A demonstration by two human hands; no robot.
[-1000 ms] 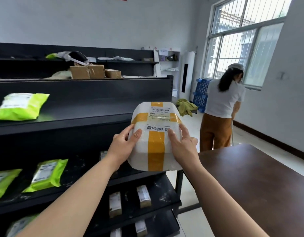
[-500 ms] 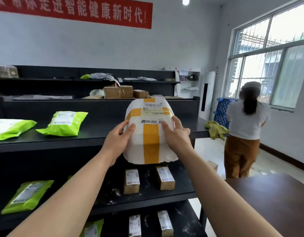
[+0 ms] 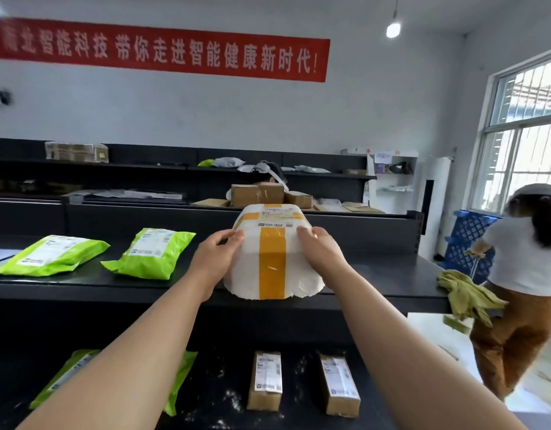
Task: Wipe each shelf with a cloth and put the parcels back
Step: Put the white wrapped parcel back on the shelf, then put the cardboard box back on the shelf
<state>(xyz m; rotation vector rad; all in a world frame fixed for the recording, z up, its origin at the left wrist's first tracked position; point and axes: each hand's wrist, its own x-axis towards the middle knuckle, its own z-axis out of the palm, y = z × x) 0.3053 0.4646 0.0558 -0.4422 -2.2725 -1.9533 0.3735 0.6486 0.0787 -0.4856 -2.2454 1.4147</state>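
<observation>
A white foam parcel [image 3: 272,259] with yellow tape crossed over it rests on the front edge of the black top shelf [image 3: 376,277], its near end overhanging a little. My left hand [image 3: 216,259] grips its left side and my right hand [image 3: 320,252] grips its right side, fingers curled over the top. Two green mailer bags [image 3: 52,256] [image 3: 153,257] lie on the same shelf to the left. A yellow-green cloth [image 3: 466,294] hangs off the shelf's right end.
Two small brown boxes [image 3: 265,380] [image 3: 339,384] and a green bag [image 3: 178,380] lie on the dusty lower shelf. A person in a white top [image 3: 525,274] stands at the right by a blue crate [image 3: 469,240]. Another person sits behind cardboard boxes [image 3: 257,193] beyond the shelf.
Both hands carried the white parcel up and forward from in front of the shelves onto the top shelf's front edge. The view rose and turned left.
</observation>
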